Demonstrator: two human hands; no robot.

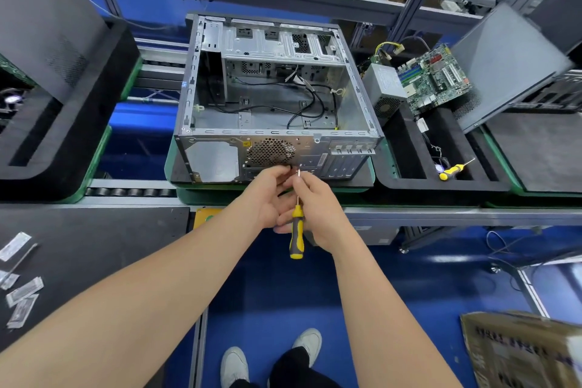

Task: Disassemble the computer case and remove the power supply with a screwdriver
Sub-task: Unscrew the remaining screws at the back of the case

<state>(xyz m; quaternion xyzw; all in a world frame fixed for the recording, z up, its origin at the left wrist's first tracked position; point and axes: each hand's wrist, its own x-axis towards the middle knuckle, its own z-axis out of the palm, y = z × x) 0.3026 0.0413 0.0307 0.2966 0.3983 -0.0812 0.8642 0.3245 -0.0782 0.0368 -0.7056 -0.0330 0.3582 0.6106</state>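
An open grey computer case (pixel 274 98) lies on its side on a green-edged tray, its inside bare except for black cables. The rear panel with a round fan grille faces me. A grey power supply (pixel 382 88) sits outside the case on the black foam tray to the right, next to a green motherboard (pixel 436 77). In front of the rear panel my right hand (pixel 318 208) holds a yellow-and-black screwdriver (pixel 296 227), shaft pointing up, fingers pinching near its tip. My left hand (pixel 271 195) is curled beside it, fingertips close to the tip; what it holds is hidden.
A second yellow screwdriver (pixel 453 169) lies on the black foam tray (pixel 409 164) at right. A grey side panel (pixel 504 66) leans at far right. Black foam trays sit at left. Small plastic bags (pixel 19 280) lie on the black bench. A cardboard box (pixel 519 353) stands at lower right.
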